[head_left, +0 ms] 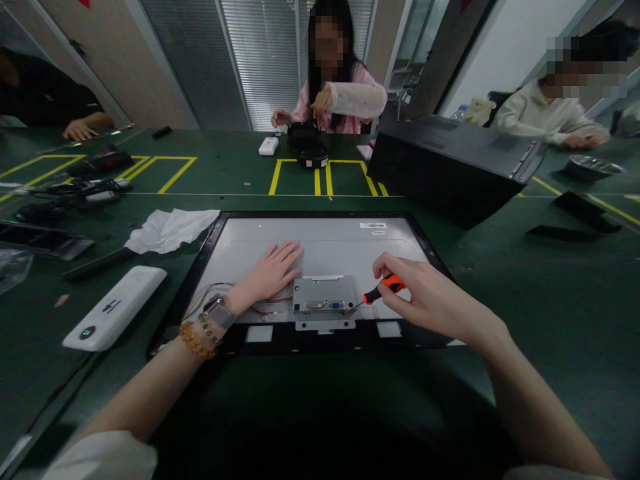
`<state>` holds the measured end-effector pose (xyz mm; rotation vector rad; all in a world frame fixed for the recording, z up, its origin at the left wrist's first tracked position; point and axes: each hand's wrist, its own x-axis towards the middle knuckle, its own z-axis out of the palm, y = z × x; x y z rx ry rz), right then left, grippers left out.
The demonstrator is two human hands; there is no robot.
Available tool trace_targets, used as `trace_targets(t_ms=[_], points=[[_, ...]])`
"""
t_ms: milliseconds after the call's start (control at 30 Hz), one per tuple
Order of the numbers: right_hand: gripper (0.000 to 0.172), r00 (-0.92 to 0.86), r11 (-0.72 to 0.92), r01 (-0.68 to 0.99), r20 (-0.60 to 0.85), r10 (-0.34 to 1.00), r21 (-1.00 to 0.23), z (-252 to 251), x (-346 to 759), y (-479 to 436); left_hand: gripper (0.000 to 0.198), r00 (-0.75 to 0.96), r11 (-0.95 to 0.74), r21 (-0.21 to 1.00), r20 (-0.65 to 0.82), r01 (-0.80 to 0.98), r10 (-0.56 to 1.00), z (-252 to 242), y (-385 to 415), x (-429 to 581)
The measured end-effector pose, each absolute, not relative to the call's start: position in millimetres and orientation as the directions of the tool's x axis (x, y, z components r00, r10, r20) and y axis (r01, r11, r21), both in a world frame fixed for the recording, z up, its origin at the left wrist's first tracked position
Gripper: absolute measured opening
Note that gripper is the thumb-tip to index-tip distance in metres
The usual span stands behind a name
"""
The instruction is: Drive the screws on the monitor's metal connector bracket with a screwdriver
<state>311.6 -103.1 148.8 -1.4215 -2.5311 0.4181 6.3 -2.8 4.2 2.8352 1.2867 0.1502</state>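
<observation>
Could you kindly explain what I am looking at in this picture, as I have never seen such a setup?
Certainly. There is no robot: these are a person's own hands, seen by a camera worn on the head, looking forward and down. The left hand rests spread on a grey panel with a black frame. The right hand holds an orange-and-black screwdriver, its tip by the blue port on a small metal box. Around them on the green table lie a white device, crumpled white material and a large black casing.
</observation>
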Motion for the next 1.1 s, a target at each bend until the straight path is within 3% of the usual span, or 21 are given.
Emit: trace_targets(t_ms=[233, 467, 867, 1100], points=[[0.027, -0.493, 0.461, 0.821, -0.01, 0.87, -0.335, 147.9, 312.4, -102.9, 0.055, 0.655, -0.661, 0.077, 0.093, 0.746, 0.75, 3.6, -3.3, 6.5], [0.01, -0.498, 0.476, 0.811, 0.026, 0.867, -0.341, 146.8, 312.6, -101.7, 0.055, 0.651, -0.655, 0.069, 0.076, 0.752, 0.755, 5.3, -3.5, 7.1], [0.023, -0.458, 0.435, 0.829, 0.018, 0.889, -0.352, 148.6, 309.7, -102.3, 0.055, 0.652, -0.658, 0.08, 0.085, 0.749, 0.753, 4.9, -3.4, 7.1], [0.014, -0.475, 0.463, 0.806, 0.063, 0.878, -0.369, 146.5, 311.2, -103.7, 0.055, 0.65, -0.653, 0.076, 0.072, 0.753, 0.757, 6.5, -3.7, 7.6]])
